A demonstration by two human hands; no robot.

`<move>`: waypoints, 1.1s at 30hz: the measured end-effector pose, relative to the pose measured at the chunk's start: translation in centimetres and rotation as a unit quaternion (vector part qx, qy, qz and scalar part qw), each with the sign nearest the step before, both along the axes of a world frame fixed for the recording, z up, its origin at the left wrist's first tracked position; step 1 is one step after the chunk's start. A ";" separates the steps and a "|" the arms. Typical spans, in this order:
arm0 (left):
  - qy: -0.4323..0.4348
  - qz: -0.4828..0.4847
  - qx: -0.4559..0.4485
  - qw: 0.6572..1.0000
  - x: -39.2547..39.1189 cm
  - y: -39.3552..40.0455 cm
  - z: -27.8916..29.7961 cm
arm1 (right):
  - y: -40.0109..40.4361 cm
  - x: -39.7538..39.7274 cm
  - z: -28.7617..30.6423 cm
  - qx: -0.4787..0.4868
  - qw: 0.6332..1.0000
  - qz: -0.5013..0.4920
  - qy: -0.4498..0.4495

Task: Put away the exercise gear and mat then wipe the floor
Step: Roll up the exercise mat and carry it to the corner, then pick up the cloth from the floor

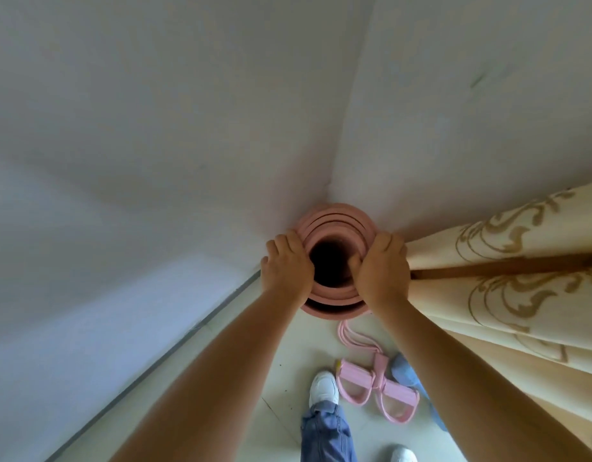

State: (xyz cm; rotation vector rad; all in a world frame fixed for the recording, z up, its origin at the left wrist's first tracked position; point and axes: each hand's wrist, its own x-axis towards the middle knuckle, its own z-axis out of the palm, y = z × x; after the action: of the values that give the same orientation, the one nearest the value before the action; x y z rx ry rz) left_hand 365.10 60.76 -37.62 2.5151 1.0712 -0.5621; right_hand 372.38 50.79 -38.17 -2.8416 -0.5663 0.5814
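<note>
A rolled pink exercise mat [334, 221] stands on end in the room's corner, and I look straight down its dark hollow core. My left hand [286, 266] grips the roll's left rim, fingers curled over the outer layers. On the right rim my right hand [381, 268] holds on, with its thumb hooked inside the core. A pink pedal resistance band [374, 383] lies on the floor just in front of the mat, between my feet and the curtain. Partly under my right forearm sits a blue object [404, 370].
White walls [154, 128] meet in the corner behind the mat. A cream curtain [508, 261] with a gold pattern and brown tie hangs right beside the mat. My white shoe [324, 388] and blue trouser leg stand on the pale tiled floor [254, 378].
</note>
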 end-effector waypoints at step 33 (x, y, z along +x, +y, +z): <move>0.105 0.325 0.185 0.922 -39.5 -13.6 29.6 | -1.5 -31.9 29.9 0.077 0.781 0.620 -0.022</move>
State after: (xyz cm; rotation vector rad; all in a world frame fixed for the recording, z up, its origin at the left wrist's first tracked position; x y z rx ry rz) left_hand 325.58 47.12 -8.03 2.1888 2.1434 -0.4620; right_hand 340.52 49.27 -8.25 -1.9422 -2.3541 0.5409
